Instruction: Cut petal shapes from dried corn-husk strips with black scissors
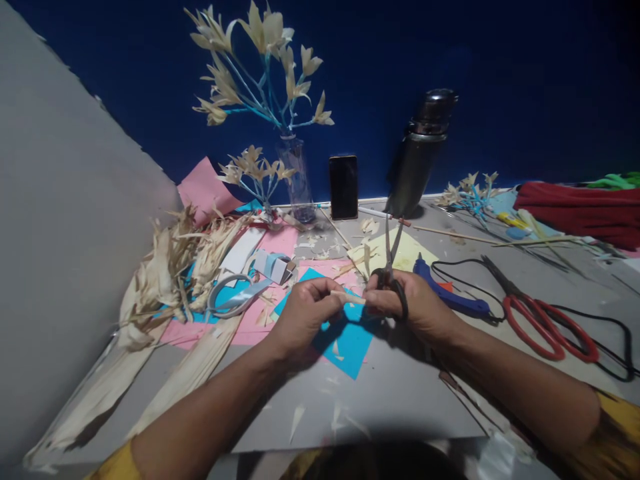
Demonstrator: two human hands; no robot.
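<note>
Between my two hands a small pale strip of husk [349, 298] is stretched over a blue paper sheet [345, 350]. My left hand [306, 312] pinches its left end between thumb and fingers. The right end is pinched by my right hand [400, 297], which also has black-handled scissors [389, 257] hooked on its fingers, their blades parted and pointing away from me. Small pale cuttings [297, 421] lie on the grey table near me.
Dried husks [165, 267] and a tape roll [231, 295] lie left. Behind stand a flower vase [299, 177], a phone [343, 187] and a flask [417, 160]. A blue glue gun [450, 293], red-handled scissors [547, 323] and red cloth [575, 212] are right.
</note>
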